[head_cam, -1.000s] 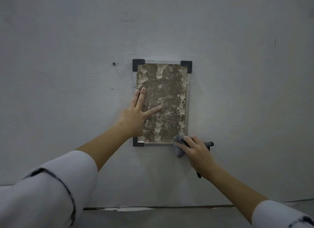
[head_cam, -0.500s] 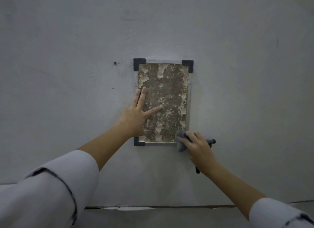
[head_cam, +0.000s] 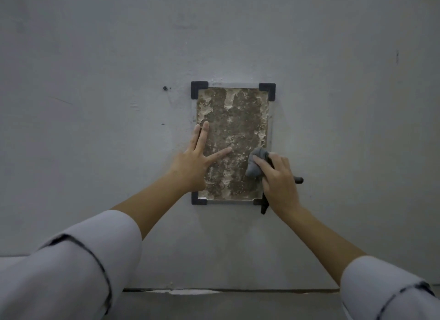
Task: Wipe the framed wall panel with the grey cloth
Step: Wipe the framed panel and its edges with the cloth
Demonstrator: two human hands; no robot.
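Fingers (head_cam: 262, 163) of the right hand (head_cam: 279, 180) curl round a soft, bunched grey cloth (head_cam: 253, 170), pressing it on the lower right of the rectangular, rough, mottled-brown framed wall panel (head_cam: 234, 119). The left hand (head_cam: 192, 163) lies flat and splayed on the panel's left edge, holding nothing. Black L-shaped corner brackets (head_cam: 199, 89) sit at the panel's corners on the smooth grey wall (head_cam: 95, 57).

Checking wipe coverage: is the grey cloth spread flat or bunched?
Bunched: the grey cloth is a wad gripped in the right hand.

Rough, mottled brown panel (head_cam: 233, 138), soft grey cloth (head_cam: 256, 163), matt painted wall (head_cam: 95, 81)
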